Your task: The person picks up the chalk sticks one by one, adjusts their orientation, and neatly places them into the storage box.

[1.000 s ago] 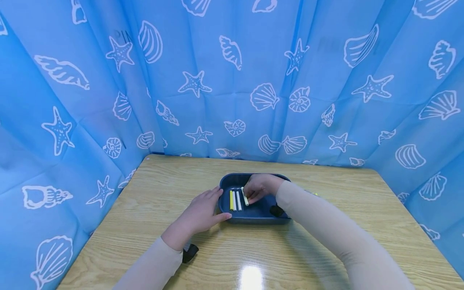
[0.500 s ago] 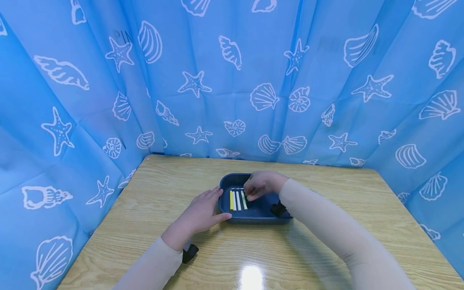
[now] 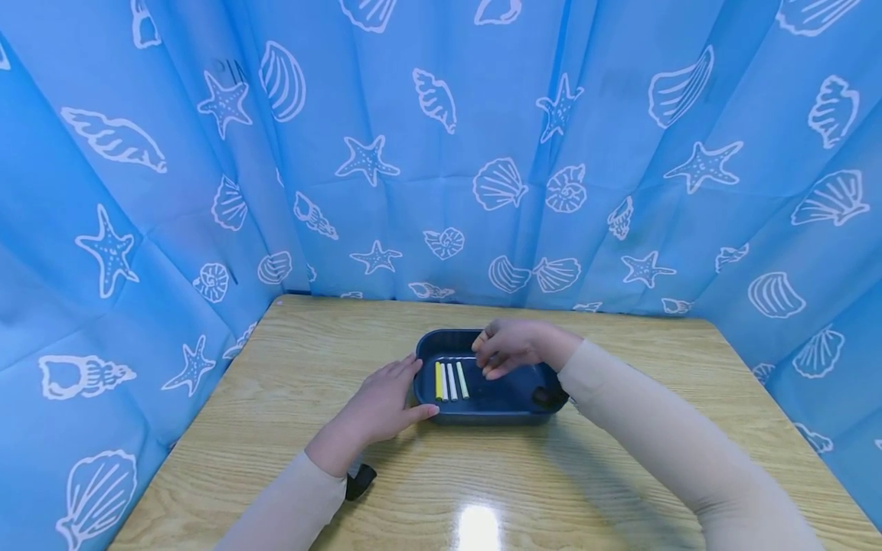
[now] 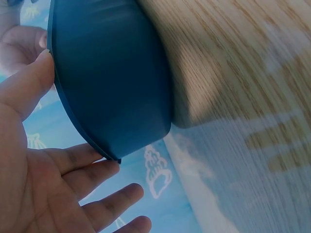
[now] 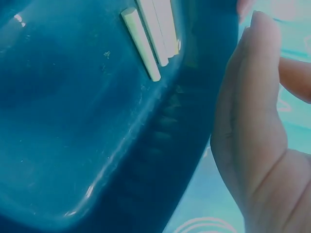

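Note:
A dark blue tray (image 3: 496, 418) stands on the table. Inside, near its left end, a yellow chalk stick (image 3: 439, 381), two white chalk sticks (image 3: 449, 382) and a pale green chalk stick (image 3: 462, 380) lie side by side. My left hand (image 3: 382, 399) rests on the tray's left end, thumb and fingertips touching the rim (image 4: 73, 121) with the fingers spread. Over the tray's back part, right of the chalk, hovers my right hand (image 3: 513, 348). Its fingers are loosely bent, and nothing shows between them. The right wrist view shows the green chalk (image 5: 141, 43) apart from this hand.
The wooden table (image 3: 331, 329) reaches back to a blue curtain (image 3: 441, 153) with white shell and starfish prints. A black wrist strap (image 3: 360, 482) is at the left wrist. Light glares off the table in front of the tray.
My right hand has let go of the pale green chalk, which now lies beside the white ones, and has moved up and to the right. My left hand has stayed put.

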`<state>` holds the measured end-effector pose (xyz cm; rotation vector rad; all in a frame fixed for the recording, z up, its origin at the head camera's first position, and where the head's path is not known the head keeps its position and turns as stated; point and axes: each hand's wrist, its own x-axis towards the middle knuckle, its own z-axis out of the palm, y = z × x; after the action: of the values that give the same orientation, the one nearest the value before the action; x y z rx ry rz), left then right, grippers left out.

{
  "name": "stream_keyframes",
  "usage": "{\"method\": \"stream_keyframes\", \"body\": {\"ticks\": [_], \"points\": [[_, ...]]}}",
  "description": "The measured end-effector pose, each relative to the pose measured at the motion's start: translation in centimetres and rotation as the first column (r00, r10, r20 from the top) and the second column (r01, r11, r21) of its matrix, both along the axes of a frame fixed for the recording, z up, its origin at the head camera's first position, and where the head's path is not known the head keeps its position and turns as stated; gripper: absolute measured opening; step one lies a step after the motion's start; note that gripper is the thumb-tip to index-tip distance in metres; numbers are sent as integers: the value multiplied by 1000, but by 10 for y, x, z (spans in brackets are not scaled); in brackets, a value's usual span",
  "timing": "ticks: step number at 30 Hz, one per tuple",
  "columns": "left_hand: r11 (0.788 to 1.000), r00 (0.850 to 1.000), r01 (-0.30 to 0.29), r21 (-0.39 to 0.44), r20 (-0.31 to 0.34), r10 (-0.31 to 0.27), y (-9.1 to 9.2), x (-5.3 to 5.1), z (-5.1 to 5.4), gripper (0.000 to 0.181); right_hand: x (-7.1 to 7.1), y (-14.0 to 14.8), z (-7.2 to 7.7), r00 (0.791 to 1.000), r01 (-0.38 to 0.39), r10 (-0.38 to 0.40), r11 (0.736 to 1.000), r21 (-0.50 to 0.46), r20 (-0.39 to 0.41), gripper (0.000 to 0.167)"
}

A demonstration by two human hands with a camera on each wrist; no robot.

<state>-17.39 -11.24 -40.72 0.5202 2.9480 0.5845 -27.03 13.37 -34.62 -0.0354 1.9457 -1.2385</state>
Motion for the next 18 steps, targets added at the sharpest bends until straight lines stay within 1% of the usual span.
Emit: {"method": "stream_keyframes", "body": {"ticks": [4, 9, 11, 18], "points": [[1000, 1000, -4, 0, -1, 4, 0, 1, 0, 87, 7, 8, 4, 1000, -3, 3, 1000, -1, -28, 37], [1000, 1000, -2, 7, -3, 2, 0, 1, 0, 86, 17, 17, 13, 997, -37, 36, 999, -14, -63, 34], [1000, 1000, 1, 9, -7, -1, 0, 1, 1, 86, 21, 22, 17, 996, -51, 49, 998, -23, -72, 35], [1000, 1000, 2, 22, -16, -1, 0, 2, 2, 85, 29, 33, 23, 994, -61, 56, 997, -51, -88, 33]]}}
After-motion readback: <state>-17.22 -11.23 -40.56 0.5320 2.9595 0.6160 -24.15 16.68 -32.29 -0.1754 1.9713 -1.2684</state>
